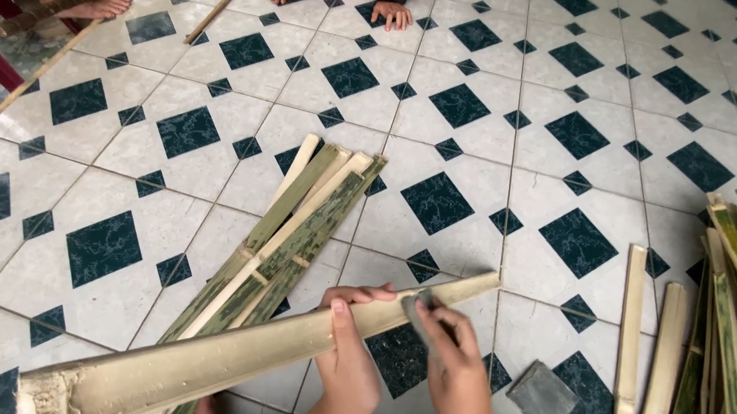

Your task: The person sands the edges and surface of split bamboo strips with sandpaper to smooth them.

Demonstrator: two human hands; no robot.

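Two hands work one split bamboo slat [231, 356]: your left hand [347, 359] grips its edge, your right hand [452, 366] pinches a grey sanding pad [417, 314] against it.

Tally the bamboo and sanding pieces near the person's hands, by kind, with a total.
Long split bamboo piece, held by left hand: 1
Grey sanding pieces: 2, one in right hand, one on floor
Flat bundle of bamboo strips: 1
Total: 4
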